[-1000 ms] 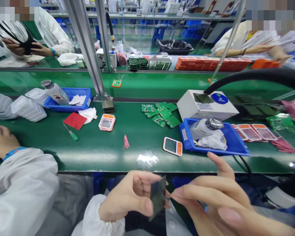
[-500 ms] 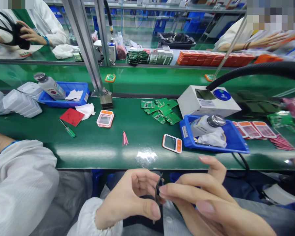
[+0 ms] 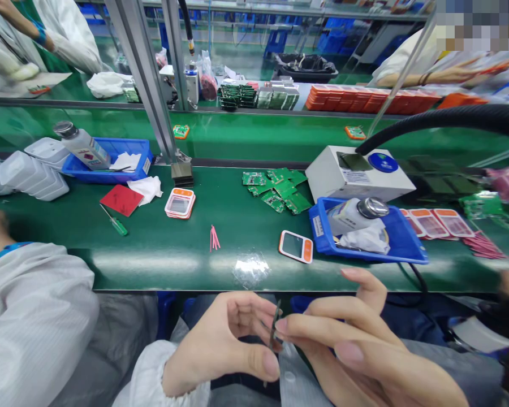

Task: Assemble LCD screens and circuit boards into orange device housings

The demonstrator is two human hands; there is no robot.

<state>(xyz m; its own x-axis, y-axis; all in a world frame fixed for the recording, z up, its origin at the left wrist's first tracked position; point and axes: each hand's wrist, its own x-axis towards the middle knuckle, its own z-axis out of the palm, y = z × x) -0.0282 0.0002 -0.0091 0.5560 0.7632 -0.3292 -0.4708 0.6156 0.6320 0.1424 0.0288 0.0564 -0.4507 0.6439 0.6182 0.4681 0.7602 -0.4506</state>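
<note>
Near the table's front edge, my left hand (image 3: pixel 223 345) grips a thin dark flat panel (image 3: pixel 275 325), seen almost edge-on and upright between thumb and fingers. From the right, my right hand (image 3: pixel 356 345) meets the panel's face with its fingertips pinched together; whatever lies between them is hidden. One finger of that hand sticks up. Beyond the hands lie a clear plastic film (image 3: pixel 251 270) and a white-and-orange framed device (image 3: pixel 296 247) with a dark screen. Several pink strips (image 3: pixel 214 238) rest further left.
A blue tray (image 3: pixel 407 251) holds a bottle and white tissue. Behind it stand a white box (image 3: pixel 358 183) and a pile of green circuit boards (image 3: pixel 282 189). Stacked orange-white frames (image 3: pixel 180 202), a screwdriver (image 3: pixel 117 225) and a red sheet (image 3: pixel 121 199) lie left. A neighbour's sleeve (image 3: pixel 38 316) is close by.
The panel shows more nearly edge-on between my hands, which have barely shifted. Two orange-framed boards on the rear strip have moved left. A person across the table at upper left has moved their arms.
</note>
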